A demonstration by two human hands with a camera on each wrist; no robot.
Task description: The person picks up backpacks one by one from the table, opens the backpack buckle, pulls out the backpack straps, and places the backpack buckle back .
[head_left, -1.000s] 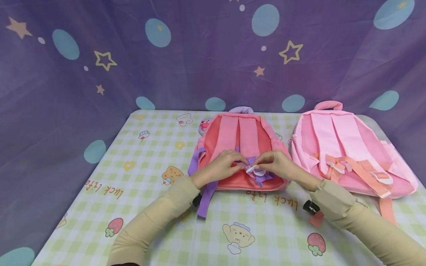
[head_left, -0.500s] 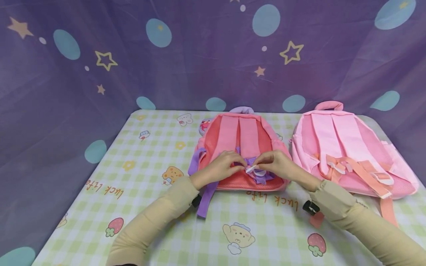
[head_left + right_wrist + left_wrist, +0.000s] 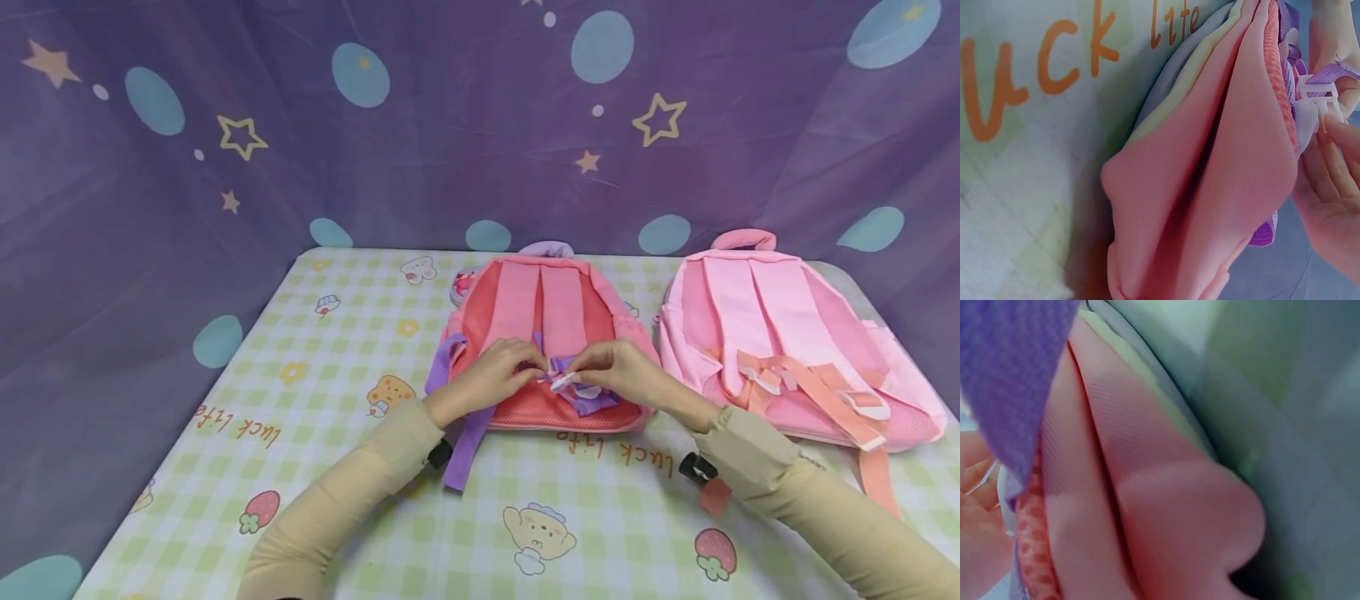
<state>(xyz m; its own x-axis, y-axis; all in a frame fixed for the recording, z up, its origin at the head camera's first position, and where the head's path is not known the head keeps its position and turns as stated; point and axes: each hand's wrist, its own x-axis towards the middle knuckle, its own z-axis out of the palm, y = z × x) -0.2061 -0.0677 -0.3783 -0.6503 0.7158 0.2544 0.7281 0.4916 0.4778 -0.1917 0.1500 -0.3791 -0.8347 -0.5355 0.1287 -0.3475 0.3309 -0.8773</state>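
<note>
A coral-pink backpack (image 3: 517,296) lies with its strap side up. Over its lower part, my right hand (image 3: 622,371) pinches a white plastic strap buckle (image 3: 562,382). In the right wrist view, the thumb of that hand (image 3: 1335,200) presses on the slotted buckle (image 3: 1322,94). Just left of the buckle my left hand (image 3: 498,379) pinches a purple webbing strap (image 3: 1335,72), which runs at the slots; how far it is threaded I cannot tell. More purple webbing (image 3: 592,402) bunches below the right fingers. Purple webbing (image 3: 1010,375) and the backpack's side (image 3: 1166,506) fill much of the left wrist view.
A lighter pink backpack (image 3: 810,308) with orange straps lies close on the right. Another purple strap (image 3: 467,450) hangs off the coral backpack's left side onto the checked tablecloth (image 3: 375,533). A purple patterned curtain (image 3: 480,125) stands behind the table.
My left fingers have drawn slightly left, away from the right hand. The white buckle has shifted a little left and tilted. Both backpacks stay where they were.
</note>
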